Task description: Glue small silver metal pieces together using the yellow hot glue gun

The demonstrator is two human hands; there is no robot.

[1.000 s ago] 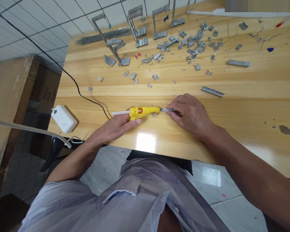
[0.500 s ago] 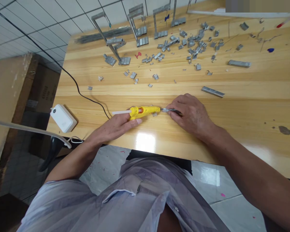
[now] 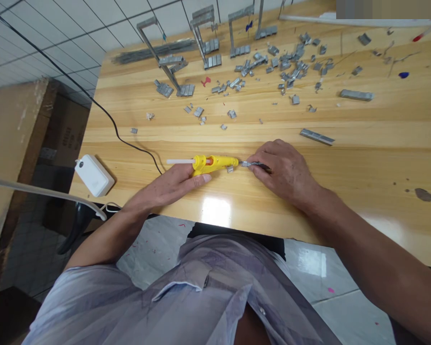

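My left hand is closed around a yellow hot glue gun, with a whitish glue stick poking out of its back end. The gun's nozzle points right and meets, or nearly meets, a small grey metallic-looking piece. That piece is pinched in the fingertips of my right hand; part of it is hidden by the fingers. Just under the gun's front lies a small grey bit on the table.
Grey frame-like stands line the back left beside a bundle of thin grey strips. Scattered grey pieces cover the back middle. Two grey bars lie right of my hands. A white box-shaped device and black cord are at left.
The back of the glue gun has tipped slightly upward in the picture, its glue stick rising with it. My right hand and the grey piece stay in place.
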